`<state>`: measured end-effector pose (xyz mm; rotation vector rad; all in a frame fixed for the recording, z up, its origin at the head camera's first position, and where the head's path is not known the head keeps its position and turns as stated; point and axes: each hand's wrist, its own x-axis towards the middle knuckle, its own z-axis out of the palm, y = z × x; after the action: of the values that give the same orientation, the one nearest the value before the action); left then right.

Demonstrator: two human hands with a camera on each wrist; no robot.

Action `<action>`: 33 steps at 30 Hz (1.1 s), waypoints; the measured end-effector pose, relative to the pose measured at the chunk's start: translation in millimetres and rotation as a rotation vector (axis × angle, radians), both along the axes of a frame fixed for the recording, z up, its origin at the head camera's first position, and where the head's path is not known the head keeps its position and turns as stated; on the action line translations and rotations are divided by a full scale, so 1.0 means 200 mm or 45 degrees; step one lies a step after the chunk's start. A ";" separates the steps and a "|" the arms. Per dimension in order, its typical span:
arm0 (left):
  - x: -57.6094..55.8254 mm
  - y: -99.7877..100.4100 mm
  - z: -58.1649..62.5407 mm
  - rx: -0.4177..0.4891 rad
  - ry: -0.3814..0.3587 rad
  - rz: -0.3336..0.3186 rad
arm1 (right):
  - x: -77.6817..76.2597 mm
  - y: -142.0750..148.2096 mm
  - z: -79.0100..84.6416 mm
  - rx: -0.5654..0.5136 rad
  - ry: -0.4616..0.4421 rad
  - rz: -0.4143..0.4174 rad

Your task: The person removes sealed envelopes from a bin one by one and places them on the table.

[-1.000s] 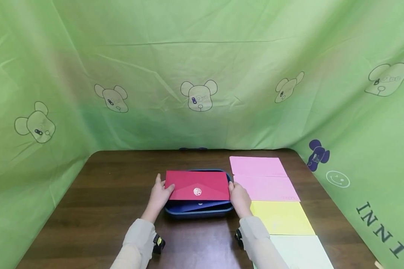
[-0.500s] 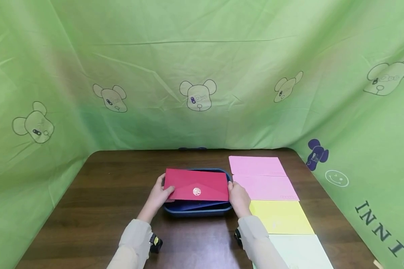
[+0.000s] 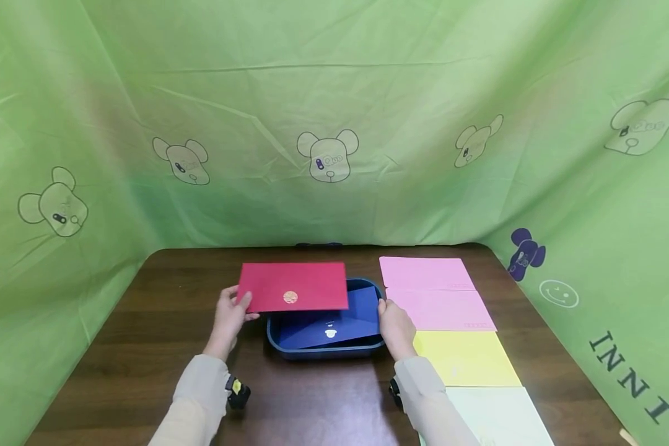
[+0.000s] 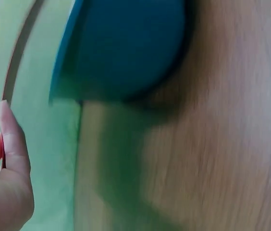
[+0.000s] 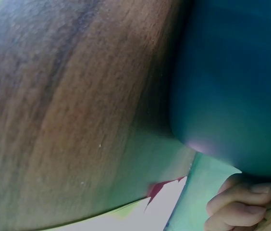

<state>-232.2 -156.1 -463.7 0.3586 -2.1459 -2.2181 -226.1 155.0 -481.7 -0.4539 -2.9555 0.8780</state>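
Observation:
My left hand (image 3: 228, 319) pinches the left end of a red envelope (image 3: 292, 282) with a small gold emblem, thumb on top. The envelope is raised and overlaps the back left of a dark blue tray (image 3: 334, 354). In the left wrist view only its thin edge shows between thumb and finger (image 4: 11, 144), apart from the tray wall (image 4: 126, 48). Inside the tray lies a blue envelope (image 3: 354, 319) with a small white print, tilted. My right hand (image 3: 397, 327) grips the tray's right rim; its curled fingers (image 5: 239, 202) show against the tray in the right wrist view.
Along the table's right side lies a column of paper envelopes: two pink ones (image 3: 424, 274), a yellow one (image 3: 465, 359) and a pale green one (image 3: 498, 415). The brown wooden table (image 3: 161, 347) is bordered by a green curtain (image 3: 245, 204) at the back and sides.
My left hand has lifted the red envelope and carried it left and back, uncovering the blue envelope in the tray. My right hand has stayed at the tray's right rim.

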 end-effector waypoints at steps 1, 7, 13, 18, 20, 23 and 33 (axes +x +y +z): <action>-0.01 -0.03 0.00 0.010 -0.006 0.025 | 0.00 0.00 0.00 0.004 0.001 0.001; -0.01 -0.22 -0.05 0.058 -0.072 0.189 | 0.00 -0.01 0.00 0.012 0.000 0.021; 0.00 -0.34 -0.09 0.164 -0.192 0.424 | -0.01 -0.01 0.00 0.006 -0.012 0.025; 0.00 -0.39 -0.10 0.192 -0.243 0.462 | 0.00 0.00 0.00 -0.009 -0.003 0.037; -0.01 -0.41 -0.10 0.167 -0.232 0.440 | 0.00 0.00 0.00 -0.019 0.004 0.047; -0.02 -0.43 -0.11 0.129 -0.229 0.405 | 0.01 0.00 -0.01 -0.033 0.003 0.045; -0.04 -0.45 -0.12 0.195 -0.278 0.340 | 0.01 0.00 -0.01 -0.038 0.015 0.040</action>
<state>-240.2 -245.6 -486.9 0.8762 -1.8843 -2.2810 -224.5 156.0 -483.4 -0.4029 -2.9505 0.9260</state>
